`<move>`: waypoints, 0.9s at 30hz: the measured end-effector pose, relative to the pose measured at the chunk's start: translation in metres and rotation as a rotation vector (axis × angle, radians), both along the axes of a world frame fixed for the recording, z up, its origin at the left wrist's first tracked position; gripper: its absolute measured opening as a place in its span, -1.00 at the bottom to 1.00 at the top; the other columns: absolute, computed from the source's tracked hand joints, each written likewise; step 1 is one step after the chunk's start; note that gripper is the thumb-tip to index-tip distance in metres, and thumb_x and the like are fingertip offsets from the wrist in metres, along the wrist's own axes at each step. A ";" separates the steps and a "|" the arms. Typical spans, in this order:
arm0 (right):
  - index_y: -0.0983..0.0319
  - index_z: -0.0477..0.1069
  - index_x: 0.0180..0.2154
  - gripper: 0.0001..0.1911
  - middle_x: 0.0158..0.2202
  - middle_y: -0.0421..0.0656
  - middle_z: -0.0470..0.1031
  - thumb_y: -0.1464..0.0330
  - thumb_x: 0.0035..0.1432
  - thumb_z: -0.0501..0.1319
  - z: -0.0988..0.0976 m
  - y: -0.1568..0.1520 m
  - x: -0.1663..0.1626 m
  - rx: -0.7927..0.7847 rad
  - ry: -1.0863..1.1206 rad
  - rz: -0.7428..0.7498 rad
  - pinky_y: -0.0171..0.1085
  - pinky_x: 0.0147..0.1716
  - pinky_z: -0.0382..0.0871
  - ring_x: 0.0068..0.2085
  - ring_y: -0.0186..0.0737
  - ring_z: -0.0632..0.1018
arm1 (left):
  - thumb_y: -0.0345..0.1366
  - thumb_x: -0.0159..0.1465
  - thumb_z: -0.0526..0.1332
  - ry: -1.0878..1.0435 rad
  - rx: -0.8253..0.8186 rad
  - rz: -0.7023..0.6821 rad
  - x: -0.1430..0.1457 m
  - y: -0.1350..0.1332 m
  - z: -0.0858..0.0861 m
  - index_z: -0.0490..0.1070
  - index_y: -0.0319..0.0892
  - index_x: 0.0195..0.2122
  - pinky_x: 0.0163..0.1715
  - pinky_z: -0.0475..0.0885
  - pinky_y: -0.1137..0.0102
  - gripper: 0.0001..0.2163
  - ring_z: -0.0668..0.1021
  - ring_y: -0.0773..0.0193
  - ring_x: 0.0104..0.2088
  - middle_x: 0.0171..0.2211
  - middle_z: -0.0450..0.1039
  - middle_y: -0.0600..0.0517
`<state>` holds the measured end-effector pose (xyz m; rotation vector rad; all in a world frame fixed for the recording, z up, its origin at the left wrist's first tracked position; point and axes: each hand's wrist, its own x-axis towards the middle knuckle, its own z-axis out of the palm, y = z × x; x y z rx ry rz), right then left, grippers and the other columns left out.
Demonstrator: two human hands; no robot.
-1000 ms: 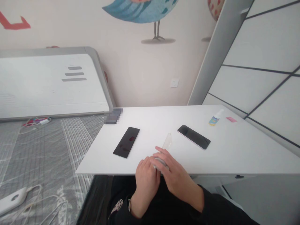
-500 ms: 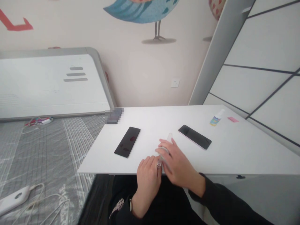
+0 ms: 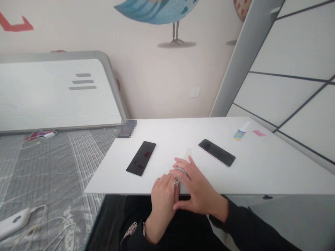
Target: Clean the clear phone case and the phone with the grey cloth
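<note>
My left hand (image 3: 162, 193) is a loose fist at the table's front edge, closed on a narrow translucent strap-like item (image 3: 188, 153). A small shiny metal part (image 3: 176, 182) pokes out beside its index finger. Over the item's middle lies my right hand (image 3: 197, 186), its fingers stretched out and its thumb spread away toward my left wrist. The fingers cover much of the item, so its exact kind is hidden; a pale curved edge shows between them. Its clear far end points away across the table.
On the white table (image 3: 170, 136), a dark phone (image 3: 141, 158) lies at left and another phone (image 3: 217, 152) at right. Farther right are a small spray bottle (image 3: 241, 132) and a pink slip (image 3: 259, 133). A blurred dark item (image 3: 127, 129) sits at the back left corner.
My right thumb has swung away from the item, down toward my left wrist, and the right fingers have shifted slightly left. My left hand keeps its grip almost unmoved.
</note>
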<state>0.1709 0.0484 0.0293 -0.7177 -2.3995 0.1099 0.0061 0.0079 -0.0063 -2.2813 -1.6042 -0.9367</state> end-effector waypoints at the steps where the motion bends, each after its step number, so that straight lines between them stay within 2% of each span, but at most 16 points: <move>1: 0.28 0.30 0.21 -0.16 0.10 0.15 0.49 -0.26 0.26 0.05 -0.001 -0.007 -0.003 0.003 0.001 0.052 0.30 0.35 0.05 0.30 0.20 0.39 | -0.53 0.32 0.10 -0.001 0.004 -0.006 -0.001 0.000 -0.002 0.45 -0.14 -0.24 -0.40 0.30 0.28 -0.81 0.52 0.15 -0.39 -0.39 0.52 0.03; 3: 0.25 0.32 0.20 -0.22 0.07 0.10 0.51 -0.24 0.29 0.05 -0.003 -0.010 -0.003 0.009 0.007 0.058 0.28 0.36 0.04 0.27 0.16 0.43 | -0.51 0.33 0.11 -0.002 0.005 -0.023 -0.002 0.000 -0.002 0.45 -0.14 -0.25 -0.40 0.30 0.28 -0.83 0.52 0.15 -0.39 -0.40 0.52 0.03; 6: 0.26 0.35 0.13 -0.26 0.08 0.14 0.50 -0.22 0.32 0.01 -0.004 0.009 0.009 0.007 0.034 -0.136 0.37 0.35 -0.05 0.27 0.22 0.41 | -0.44 0.38 0.15 -0.001 -0.004 -0.046 -0.003 -0.003 0.002 0.47 -0.12 -0.22 -0.40 0.29 0.28 -0.87 0.50 0.17 -0.39 -0.42 0.49 0.07; 9: 0.32 0.32 0.14 -0.15 0.13 0.23 0.44 -0.28 0.25 0.02 -0.004 0.026 0.018 0.009 0.037 -0.281 0.46 0.31 -0.06 0.31 0.34 0.35 | -0.41 0.40 0.18 0.004 -0.019 -0.048 -0.002 -0.004 0.006 0.48 -0.11 -0.09 -0.38 0.29 0.28 -0.86 0.50 0.17 -0.37 -0.39 0.49 0.09; 12: 0.37 0.28 0.18 0.06 0.18 0.30 0.38 -0.41 0.08 0.04 -0.006 0.015 0.011 -0.003 0.038 -0.234 0.47 0.31 -0.06 0.36 0.41 0.26 | -0.43 0.37 0.20 0.032 -0.056 -0.026 -0.001 -0.005 0.006 0.48 -0.10 -0.06 -0.38 0.28 0.27 -0.83 0.49 0.17 -0.36 -0.39 0.48 0.10; 14: 0.36 0.28 0.20 0.12 0.19 0.29 0.38 -0.45 0.01 0.05 -0.008 0.000 0.003 -0.016 0.038 -0.163 0.45 0.32 -0.06 0.37 0.41 0.25 | -0.46 0.35 0.20 0.059 -0.079 -0.002 -0.001 -0.004 0.005 0.49 -0.09 -0.12 -0.38 0.28 0.26 -0.84 0.48 0.17 -0.37 -0.41 0.46 0.10; 17: 0.31 0.29 0.19 0.04 0.17 0.25 0.41 -0.40 0.04 0.11 -0.011 -0.010 -0.001 -0.018 0.030 -0.114 0.44 0.33 -0.04 0.35 0.37 0.29 | -0.49 0.34 0.19 0.086 -0.092 0.013 -0.001 -0.005 0.007 0.49 -0.08 -0.16 -0.38 0.27 0.25 -0.83 0.48 0.17 -0.38 -0.41 0.46 0.10; 21: 0.32 0.25 0.21 -0.04 0.22 0.29 0.35 -0.32 0.13 0.13 -0.013 0.009 0.010 -0.005 0.086 -0.266 0.49 0.30 -0.06 0.39 0.42 0.22 | -0.47 0.35 0.21 0.093 -0.093 -0.019 0.001 -0.009 0.011 0.45 -0.08 0.06 -0.38 0.28 0.25 -0.71 0.49 0.16 -0.34 -0.36 0.48 0.10; 23: 0.34 0.23 0.22 -0.11 0.25 0.30 0.32 -0.26 0.21 0.10 -0.013 0.013 0.014 -0.021 0.105 -0.297 0.49 0.31 -0.10 0.42 0.42 0.15 | -0.47 0.34 0.20 0.079 -0.084 -0.027 0.002 -0.010 0.012 0.44 -0.09 0.08 -0.38 0.29 0.25 -0.70 0.48 0.15 -0.34 -0.36 0.49 0.10; 27: 0.30 0.16 0.27 -0.38 0.28 0.22 0.29 0.00 0.43 -0.03 -0.007 -0.006 0.011 -0.109 0.060 -0.098 0.41 0.36 -0.15 0.44 0.25 0.13 | -0.54 0.28 0.19 0.056 -0.100 -0.020 0.004 -0.010 0.011 0.48 -0.13 -0.10 -0.38 0.27 0.24 -0.77 0.49 0.14 -0.35 -0.38 0.50 0.08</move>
